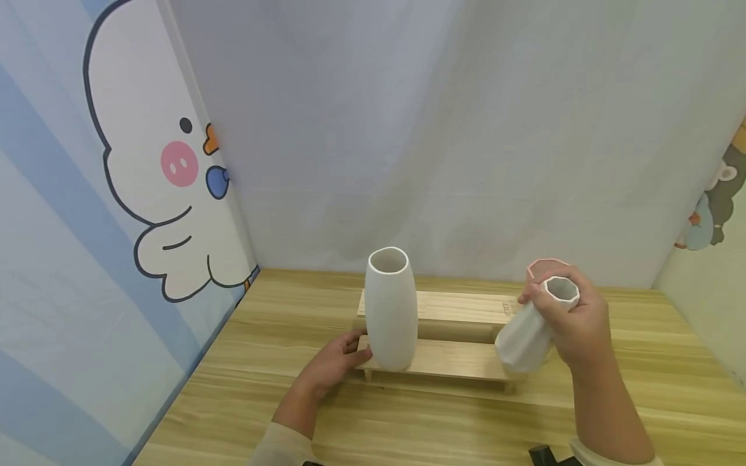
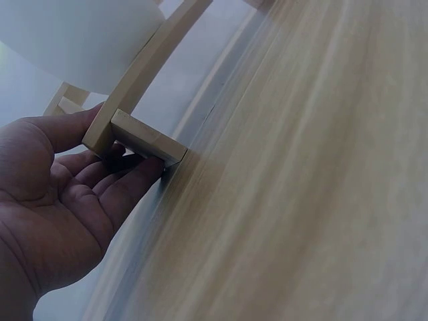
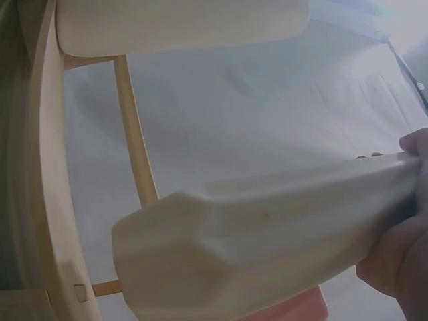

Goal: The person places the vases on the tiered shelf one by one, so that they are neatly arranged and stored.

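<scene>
My right hand point(image 1: 585, 327) grips a white faceted vase point(image 1: 523, 342) around its neck. The vase tilts, its mouth up and its base toward the right end of a two-step wooden stand point(image 1: 454, 357). At the stand's other end, my left hand point(image 1: 329, 367) holds the lower step, thumb at the board's end and fingers point(image 2: 137, 184) curled under it by the leg. A tall smooth white vase point(image 1: 392, 317) stands upright on the left part of the lower step. Behind my right hand is a pink vase point(image 1: 544, 266), mostly hidden.
The stand sits on a wood-grain table point(image 1: 443, 427). A pale grey curtain point(image 1: 454, 142) hangs behind it, and a cartoon-printed panel point(image 1: 151, 162) rises on the left. A black object point(image 1: 543, 455) lies at the front edge near my right forearm.
</scene>
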{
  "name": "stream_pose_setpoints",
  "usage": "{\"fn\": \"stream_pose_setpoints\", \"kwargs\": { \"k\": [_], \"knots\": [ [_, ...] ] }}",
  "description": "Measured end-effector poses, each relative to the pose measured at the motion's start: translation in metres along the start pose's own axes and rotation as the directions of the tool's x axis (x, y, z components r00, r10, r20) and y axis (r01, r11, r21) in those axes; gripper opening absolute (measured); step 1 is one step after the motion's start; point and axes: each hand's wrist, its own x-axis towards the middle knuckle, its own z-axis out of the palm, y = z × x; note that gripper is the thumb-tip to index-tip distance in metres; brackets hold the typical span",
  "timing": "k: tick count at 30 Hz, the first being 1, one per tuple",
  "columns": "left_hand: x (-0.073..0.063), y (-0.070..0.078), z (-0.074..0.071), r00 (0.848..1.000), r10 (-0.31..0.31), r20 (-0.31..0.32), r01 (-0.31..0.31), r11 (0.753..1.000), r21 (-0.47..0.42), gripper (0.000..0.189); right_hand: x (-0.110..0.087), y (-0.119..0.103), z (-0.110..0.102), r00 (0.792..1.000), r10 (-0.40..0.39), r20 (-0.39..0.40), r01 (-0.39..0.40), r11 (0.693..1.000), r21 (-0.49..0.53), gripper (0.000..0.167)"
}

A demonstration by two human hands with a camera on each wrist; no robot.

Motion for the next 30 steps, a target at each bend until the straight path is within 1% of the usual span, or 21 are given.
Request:
{"fn": "stream_pose_setpoints", "kwargs": {
  "k": [4,6,9,12,20,26,30],
  "knots": [
    [0.0,0.0,0.0,1.0,0.003,0.001,-0.003,1.0,0.002,0.065,-0.002,0.005,0.006,0.999,-0.043,0.011,0.042,0.999,0.009,0.013],
    [0.001,-0.001,0.0,1.0,0.004,0.001,-0.004,1.0,0.004,0.065,-0.003,0.007,0.01,0.998,-0.054,0.019,0.054,0.999,0.005,0.011],
    [0.0,-0.002,0.0,1.0,0.001,0.004,-0.001,1.0,0.006,0.065,-0.004,0.009,0.015,1.0,-0.015,0.02,0.015,1.0,-0.021,0.008],
    [0.0,-0.002,0.0,1.0,-0.001,0.006,0.001,1.0,0.001,0.065,-0.004,0.01,0.018,0.999,0.03,0.031,-0.029,0.999,-0.034,0.009],
    [0.0,0.0,0.0,1.0,0.005,0.009,-0.005,1.0,-0.004,0.066,-0.007,0.018,0.023,0.996,0.028,0.082,-0.025,0.999,-0.034,0.01],
    [0.0,-0.001,0.0,1.0,0.011,0.018,-0.011,1.0,-0.008,0.066,-0.008,0.019,0.026,0.994,0.058,0.089,-0.047,0.991,-0.122,0.01],
    [0.0,-0.002,0.0,1.0,0.012,0.022,-0.012,1.0,-0.008,0.066,-0.009,0.018,0.029,0.993,0.088,0.08,-0.073,0.983,-0.165,0.01]
  ]
}}
